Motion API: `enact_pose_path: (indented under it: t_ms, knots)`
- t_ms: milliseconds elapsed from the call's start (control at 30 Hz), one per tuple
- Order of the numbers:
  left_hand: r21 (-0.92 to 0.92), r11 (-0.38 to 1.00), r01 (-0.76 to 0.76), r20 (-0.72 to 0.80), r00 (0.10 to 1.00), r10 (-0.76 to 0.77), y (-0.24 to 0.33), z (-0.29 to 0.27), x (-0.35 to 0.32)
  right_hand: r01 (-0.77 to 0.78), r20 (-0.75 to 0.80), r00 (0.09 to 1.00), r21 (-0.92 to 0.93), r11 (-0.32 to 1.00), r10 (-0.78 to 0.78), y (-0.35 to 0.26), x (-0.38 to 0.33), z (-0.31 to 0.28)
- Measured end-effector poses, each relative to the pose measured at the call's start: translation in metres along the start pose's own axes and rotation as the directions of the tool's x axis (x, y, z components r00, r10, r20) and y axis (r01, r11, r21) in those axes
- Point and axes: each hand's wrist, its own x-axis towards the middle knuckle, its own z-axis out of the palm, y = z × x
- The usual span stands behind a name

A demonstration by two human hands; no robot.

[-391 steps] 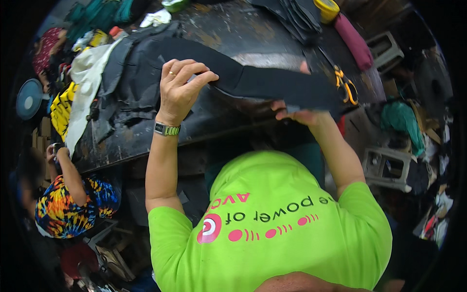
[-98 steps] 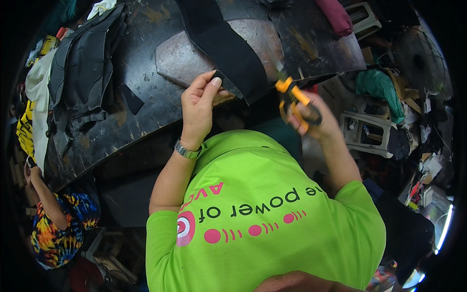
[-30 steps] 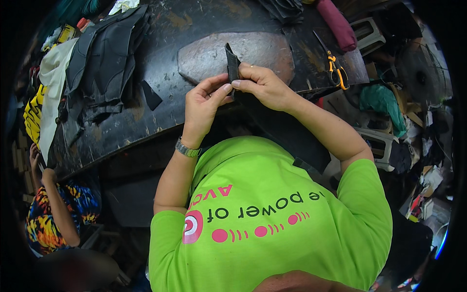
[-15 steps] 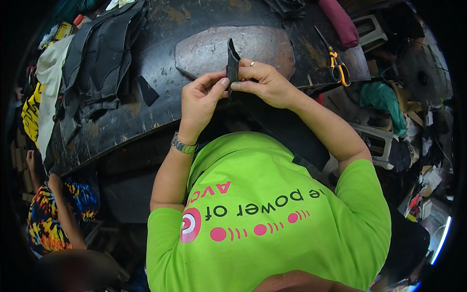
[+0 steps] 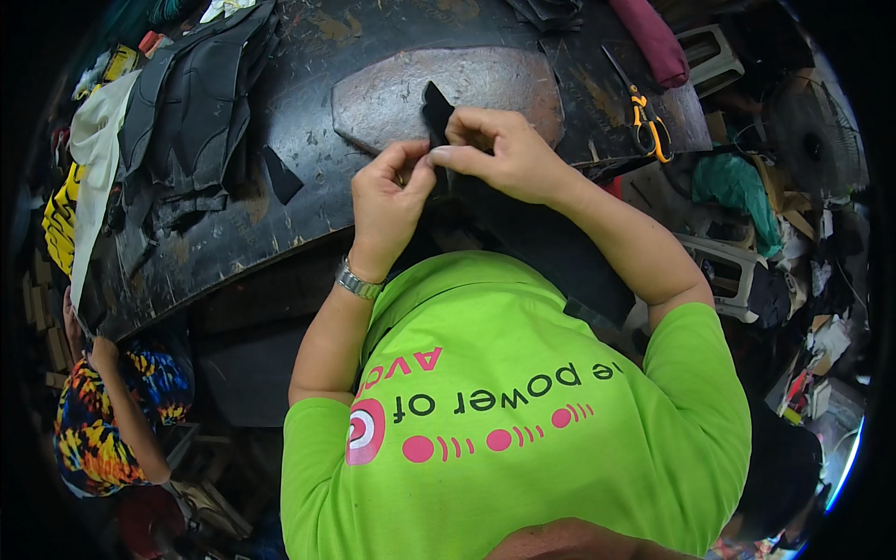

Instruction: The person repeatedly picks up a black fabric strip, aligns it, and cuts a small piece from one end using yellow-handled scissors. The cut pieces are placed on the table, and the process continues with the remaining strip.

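Note:
Both my hands pinch a small piece of black fabric (image 5: pixel 436 110), held up over the near edge of a smooth grey-brown slab (image 5: pixel 378 93). My left hand (image 5: pixel 392 191), with a metal watch on its wrist, grips the lower part between thumb and fingers. Thumb and bent fingers of my right hand (image 5: pixel 504 154) close on the fabric's right side. The two thumbs nearly meet, and the pinched part is hidden behind them. A wide dark cloth (image 5: pixel 569 257) hangs below my right hand, by my lap; whether it joins the held piece I cannot tell.
Orange-handled scissors (image 5: pixel 642 121) lie at the table's right, near a maroon fabric roll (image 5: pixel 653 42). Layered black cut pieces (image 5: pixel 187 103) and a small black scrap (image 5: pixel 282 175) are on the left. A co-worker's hand (image 5: pixel 103 355) is at the table's left edge, by a pale cloth (image 5: pixel 93 140).
The black piece has turned from edge-on and tilted left at its top. My right hand has rolled over it, and my hands stay close together. The co-worker's arms shifted slightly.

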Motion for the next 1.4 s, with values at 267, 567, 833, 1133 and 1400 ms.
enact_pose_path:
  t_ms: [267,567,833,1133,1400]
  knots:
    - [0.057,0.998,-0.026,0.022,0.999,0.025,0.004,0.002,-0.001,0.002,-0.085,0.996,-0.146,0.989,-0.015,-0.02,-0.003,0.008]
    - [-0.148,0.975,0.167,0.083,0.984,-0.156,0.0,-0.001,0.001,-0.067,-0.084,0.994,0.025,0.997,0.069,0.001,0.0,0.009]
    - [-0.083,0.958,0.274,0.316,0.919,-0.236,0.011,-0.017,0.01,-0.01,-0.076,0.997,0.12,0.993,0.019,0.004,-0.002,0.006]
    - [-0.397,0.866,0.306,0.197,0.949,-0.245,0.002,-0.004,0.0,0.119,-0.001,0.987,-0.666,0.737,-0.16,-0.031,-0.026,0.011]
    - [-0.397,0.86,0.32,0.274,0.936,-0.222,0.007,-0.002,0.001,0.195,0.073,0.981,-0.49,0.85,-0.182,-0.017,-0.019,0.001]
